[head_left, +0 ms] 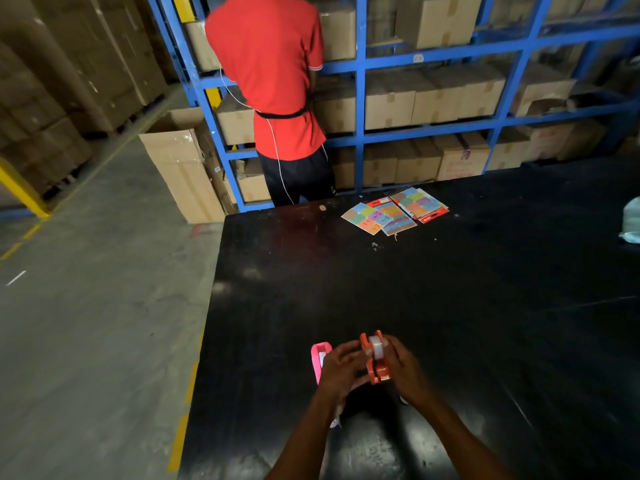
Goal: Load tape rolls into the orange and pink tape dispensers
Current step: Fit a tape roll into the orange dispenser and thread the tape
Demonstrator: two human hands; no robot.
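The orange tape dispenser (375, 365) is held just above the black table (485, 306), near its front. A clear tape roll (375, 344) sits between its two side walls at the far end. My right hand (403, 370) grips the dispenser from the right. My left hand (341, 374) touches it from the left with curled fingers. The pink tape dispenser (318, 362) lies on the table just left of my left hand, partly hidden by it. Something small and white (335, 422) shows under my left wrist.
Colourful sticker sheets and a red marker (394, 211) lie at the table's far edge. A pale wrapped bundle (631, 220) sits at the right edge. A person in a red shirt (270, 81) stands beyond the table at blue shelving (360, 98) full of cardboard boxes.
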